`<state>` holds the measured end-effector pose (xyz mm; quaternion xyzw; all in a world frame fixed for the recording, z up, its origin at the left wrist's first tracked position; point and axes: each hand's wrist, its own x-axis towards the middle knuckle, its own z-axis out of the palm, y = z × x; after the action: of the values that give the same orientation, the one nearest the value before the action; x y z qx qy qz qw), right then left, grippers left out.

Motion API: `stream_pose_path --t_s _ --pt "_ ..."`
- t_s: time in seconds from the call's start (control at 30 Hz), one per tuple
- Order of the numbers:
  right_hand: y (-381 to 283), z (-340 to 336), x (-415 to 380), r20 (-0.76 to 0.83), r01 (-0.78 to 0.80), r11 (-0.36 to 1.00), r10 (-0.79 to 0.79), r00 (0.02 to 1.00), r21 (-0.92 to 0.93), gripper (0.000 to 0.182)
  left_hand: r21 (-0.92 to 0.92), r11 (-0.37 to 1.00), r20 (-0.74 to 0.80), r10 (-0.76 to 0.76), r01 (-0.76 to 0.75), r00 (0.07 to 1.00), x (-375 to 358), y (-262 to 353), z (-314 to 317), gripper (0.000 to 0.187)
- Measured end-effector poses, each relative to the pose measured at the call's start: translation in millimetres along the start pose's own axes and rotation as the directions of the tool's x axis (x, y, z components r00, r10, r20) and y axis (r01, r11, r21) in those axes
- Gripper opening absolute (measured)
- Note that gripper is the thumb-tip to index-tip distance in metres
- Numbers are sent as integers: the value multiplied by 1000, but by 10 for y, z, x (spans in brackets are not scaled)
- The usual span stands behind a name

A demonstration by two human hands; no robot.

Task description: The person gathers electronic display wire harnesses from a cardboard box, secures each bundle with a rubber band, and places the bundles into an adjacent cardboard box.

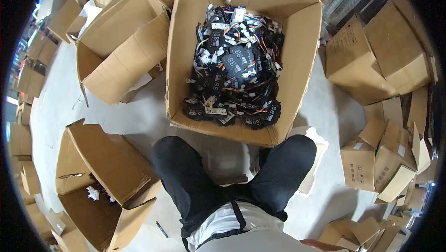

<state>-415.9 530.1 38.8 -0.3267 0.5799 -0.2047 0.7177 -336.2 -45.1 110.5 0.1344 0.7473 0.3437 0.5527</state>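
Neither of my hands shows; only a bit of what looks like my right arm is visible at the bottom edge. Before my knees stands a large open cardboard box. Inside it lies a heap of small black display boards with printed digits, tangled with coloured wires and white connectors. A few boards lie along the box's near side, among them one black board at the right corner. My legs in black trousers are spread on either side of the box's near edge.
An open box stands at the upper left. Another open box at the lower left holds white scraps. A pen lies on the floor. Stacked boxes and opened boxes line the right side.
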Motion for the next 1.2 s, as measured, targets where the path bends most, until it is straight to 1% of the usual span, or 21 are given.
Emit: stream_pose_path --t_s 0.4,0.47,0.53,0.57,0.63,0.67,0.7,0.73,0.77,0.8,0.83,0.87,0.9,0.93,0.97,1.0,1.03,1.1,1.13,1.17,1.2 --pt "110 -426 54 237 114 991 -93 967 -75 26 52 979 133 191 -199 973 173 -80 -326 24" --pt "-130 -639 -70 258 121 989 -95 961 -88 26 54 972 153 220 -230 964 164 -29 -357 24" --pt "-958 -1422 -452 34 165 903 -194 981 397 31 -10 963 195 266 -269 944 235 254 -988 26" --pt "-1216 -1863 -559 109 206 958 -230 967 198 36 -85 950 237 313 -301 920 265 483 -1411 28" --pt "-1588 -2357 -875 -178 302 943 -276 944 138 35 -151 869 48 482 -471 875 270 1019 -2155 31" --pt "-1729 -2613 -960 -284 282 959 -274 919 -16 36 -54 871 -38 487 -489 872 365 1258 -2475 30" --pt "-1947 -2874 -1052 -391 166 986 -147 908 15 37 43 866 -120 500 -498 858 474 1503 -2739 29" --pt "-2105 -3154 -1060 -502 176 974 -226 835 -146 35 255 852 -264 516 -457 815 647 1707 -2956 26" --pt "-2063 -3392 -947 -605 242 963 -264 751 -119 31 445 815 -394 551 -372 736 882 1871 -3134 23" --pt "-2063 -3742 -856 -637 71 974 -194 746 -214 27 480 769 -476 632 -422 612 1178 1993 -3279 21" --pt "-1995 -4001 -701 -766 14 967 -209 608 -253 24 518 720 -546 693 -461 470 1467 2101 -3406 19" --pt "-2016 -4273 -647 -780 -65 929 -267 566 -365 22 517 738 -523 674 -433 522 1670 2245 -3523 18" --pt "-1897 -4564 -512 -841 -284 901 -139 523 -327 19 517 755 -498 649 -404 575 1840 2353 -3611 17" --pt "-1883 -4801 -430 -904 -448 862 -26 426 -236 20 534 737 -456 663 -414 594 1991 2400 -3660 17" --pt "-1703 -5056 -338 -949 -525 834 2 315 -172 22 550 720 -412 674 -423 613 2124 2408 -3718 18" --pt "-1574 -5322 -290 -965 -546 829 29 259 -122 22 579 707 -375 672 -405 638 2244 2348 -3748 22" --pt "-1395 -5614 -225 -966 -551 826 27 256 -123 22 582 663 -419 740 -471 525 2381 2202 -3751 18" --pt "-1067 -6108 -105 -983 -538 824 177 -58 180 24 544 724 -530 689 -425 495 2499 2020 -3729 20" --pt "-1033 -6221 -89 -983 -549 817 175 -52 174 24 578 754 -520 635 -311 572 2499 1989 -3765 18" --pt "-1013 -6354 -87 -966 -493 831 215 -145 258 26 574 756 -532 637 -315 558 2506 1980 -3826 18" --pt "-994 -6483 -60 -939 -428 840 256 -230 334 28 658 723 -479 618 -211 624 2511 1977 -3873 16"
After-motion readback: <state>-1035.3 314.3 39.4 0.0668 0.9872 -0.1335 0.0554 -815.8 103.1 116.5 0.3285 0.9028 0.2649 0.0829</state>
